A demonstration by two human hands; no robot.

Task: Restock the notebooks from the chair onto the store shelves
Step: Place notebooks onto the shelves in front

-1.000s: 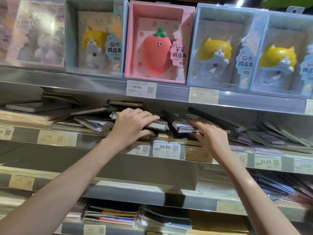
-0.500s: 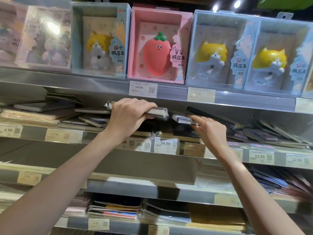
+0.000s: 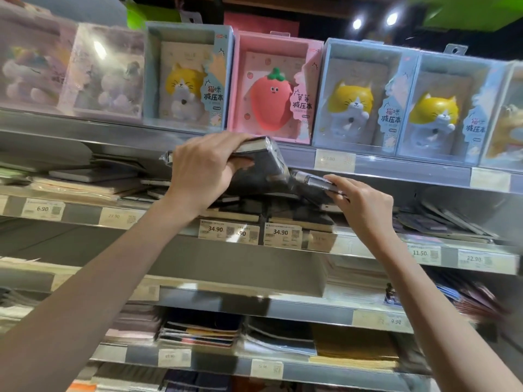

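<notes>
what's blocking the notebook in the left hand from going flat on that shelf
The left hand holds a wrapped notebook tilted above the shelf. Dark notebooks already stacked there lie directly beneath it, and the right hand grips another notebook beside it.

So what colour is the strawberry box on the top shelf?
Pink box, head view.
</notes>
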